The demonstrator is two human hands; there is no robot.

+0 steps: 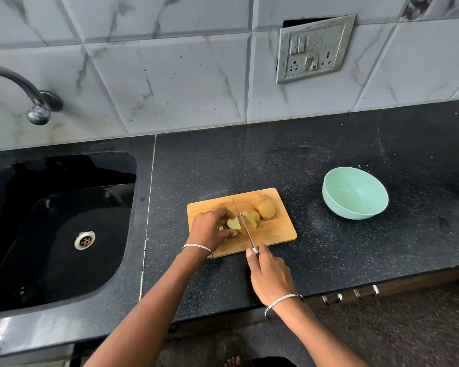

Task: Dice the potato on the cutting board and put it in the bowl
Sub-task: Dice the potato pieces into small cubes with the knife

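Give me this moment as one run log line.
phase: dicing | left hand: holds potato piece | right hand: grips knife, blade at board | bowl: empty

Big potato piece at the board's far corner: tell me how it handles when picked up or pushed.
The big potato piece looks solid and stiff, probably heavy for its size. Its rounded skin side faces up, so if it sits on a cut face, it would likely slide on the cutting board rather than roll. Cut faces may be slippery.
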